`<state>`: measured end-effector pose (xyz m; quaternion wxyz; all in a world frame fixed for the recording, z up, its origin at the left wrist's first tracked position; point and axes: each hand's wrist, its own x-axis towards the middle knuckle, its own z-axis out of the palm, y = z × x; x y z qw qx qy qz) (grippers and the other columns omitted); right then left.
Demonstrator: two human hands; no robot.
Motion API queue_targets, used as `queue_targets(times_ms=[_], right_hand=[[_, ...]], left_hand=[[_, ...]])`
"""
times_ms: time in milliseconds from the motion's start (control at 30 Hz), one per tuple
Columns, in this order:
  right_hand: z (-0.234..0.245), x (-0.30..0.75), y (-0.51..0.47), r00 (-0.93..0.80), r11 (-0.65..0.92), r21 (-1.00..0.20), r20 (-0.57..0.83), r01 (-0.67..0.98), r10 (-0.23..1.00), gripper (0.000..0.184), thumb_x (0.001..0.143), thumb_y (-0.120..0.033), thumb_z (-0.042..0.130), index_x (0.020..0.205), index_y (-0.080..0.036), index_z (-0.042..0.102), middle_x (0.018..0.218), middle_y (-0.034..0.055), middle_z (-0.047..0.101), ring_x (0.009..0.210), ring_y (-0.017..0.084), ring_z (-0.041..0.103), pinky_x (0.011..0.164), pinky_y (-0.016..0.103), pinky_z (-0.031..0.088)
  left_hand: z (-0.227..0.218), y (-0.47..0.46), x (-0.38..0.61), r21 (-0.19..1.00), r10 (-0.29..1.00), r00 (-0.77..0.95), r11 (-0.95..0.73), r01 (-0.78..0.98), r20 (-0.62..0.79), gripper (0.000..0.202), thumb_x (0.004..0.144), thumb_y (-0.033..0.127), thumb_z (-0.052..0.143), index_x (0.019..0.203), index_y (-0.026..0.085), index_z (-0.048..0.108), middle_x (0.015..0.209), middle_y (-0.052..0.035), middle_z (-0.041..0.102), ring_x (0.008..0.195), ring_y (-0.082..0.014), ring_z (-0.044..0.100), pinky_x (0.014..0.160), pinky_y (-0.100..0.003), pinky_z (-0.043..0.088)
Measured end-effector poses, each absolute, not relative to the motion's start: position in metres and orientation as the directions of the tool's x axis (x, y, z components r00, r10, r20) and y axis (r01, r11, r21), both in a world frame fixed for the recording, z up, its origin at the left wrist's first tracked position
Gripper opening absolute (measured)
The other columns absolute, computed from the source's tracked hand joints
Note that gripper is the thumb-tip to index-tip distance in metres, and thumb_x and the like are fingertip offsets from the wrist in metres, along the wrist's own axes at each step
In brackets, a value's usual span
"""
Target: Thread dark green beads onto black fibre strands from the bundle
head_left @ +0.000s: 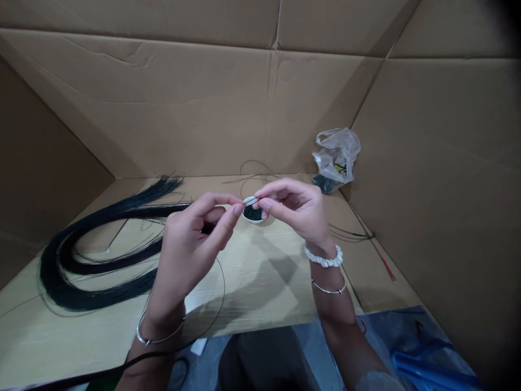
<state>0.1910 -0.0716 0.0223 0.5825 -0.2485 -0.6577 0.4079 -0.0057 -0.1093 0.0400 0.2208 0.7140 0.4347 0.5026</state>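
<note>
My left hand (195, 244) and my right hand (295, 209) meet above the table, each with thumb and forefinger pinched on a thin dark wire (251, 201). Only a short piece of it shows between the fingertips. Just beneath the fingers stands a small white bowl (254, 221) holding tiny dark green pieces (253, 212), like beads. A fine wire loop (241, 187) curls up behind the hands; whether it joins the held piece I cannot tell. To the left lies a big curved bundle of dark strands (52, 266), partly hidden by my left hand.
Cardboard walls (183, 108) enclose the pale tabletop (252, 293) at the back and sides. A clear plastic bag (336, 157) rests in the back right corner. Several thin dark wires and a red-tipped piece (388, 269) lie at the right. Below the table edge is something blue (431, 361).
</note>
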Motion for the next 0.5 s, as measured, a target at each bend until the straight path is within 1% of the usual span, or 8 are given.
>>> queue_targets(times_ms=[133, 267, 433, 500], right_hand=[[0.0226, 0.188, -0.0697, -0.208, 0.529, -0.825, 0.563, -0.199, 0.8, 0.014, 0.083, -0.029, 0.081, 0.096, -0.023, 0.078, 0.086, -0.0005, 0.079, 0.065, 0.009, 0.071, 0.064, 0.022, 0.06], [0.0227, 0.1857, -0.0688, -0.181, 0.524, -0.818, 0.568, -0.239, 0.803, 0.013, 0.083, -0.028, 0.081, 0.094, -0.022, 0.078, 0.083, -0.0007, 0.079, 0.064, 0.008, 0.071, 0.061, 0.02, 0.059], [0.0224, 0.187, -0.0681, -0.166, 0.512, -0.829, 0.55, -0.224, 0.818, 0.014, 0.083, -0.032, 0.081, 0.091, -0.022, 0.077, 0.081, -0.0006, 0.079, 0.061, 0.009, 0.07, 0.059, 0.021, 0.06], [0.0226, 0.1884, -0.0688, -0.17, 0.521, -0.827, 0.556, -0.212, 0.814, 0.014, 0.082, -0.032, 0.082, 0.092, -0.022, 0.077, 0.081, -0.0007, 0.079, 0.059, 0.009, 0.069, 0.058, 0.022, 0.06]], left_hand=[[0.0403, -0.1097, -0.005, 0.771, 0.849, 0.114, -0.518, 0.371, 0.515, 0.012, 0.095, 0.031, 0.067, 0.096, 0.02, 0.071, 0.05, 0.0068, 0.048, 0.044, -0.0069, 0.039, 0.043, -0.018, 0.033], [0.0412, -0.1099, -0.0049, 0.77, 0.849, 0.118, -0.519, 0.371, 0.515, 0.011, 0.096, 0.03, 0.067, 0.096, 0.02, 0.071, 0.05, 0.0069, 0.048, 0.044, -0.007, 0.039, 0.043, -0.019, 0.032], [0.0403, -0.1103, -0.005, 0.778, 0.848, 0.12, -0.524, 0.346, 0.517, 0.013, 0.095, 0.033, 0.068, 0.096, 0.02, 0.072, 0.05, 0.0065, 0.048, 0.044, -0.0073, 0.038, 0.043, -0.02, 0.032], [0.0398, -0.1108, -0.0048, 0.769, 0.849, 0.099, -0.515, 0.379, 0.52, 0.013, 0.095, 0.033, 0.068, 0.095, 0.02, 0.072, 0.051, 0.0061, 0.05, 0.044, -0.0072, 0.038, 0.043, -0.02, 0.032]])
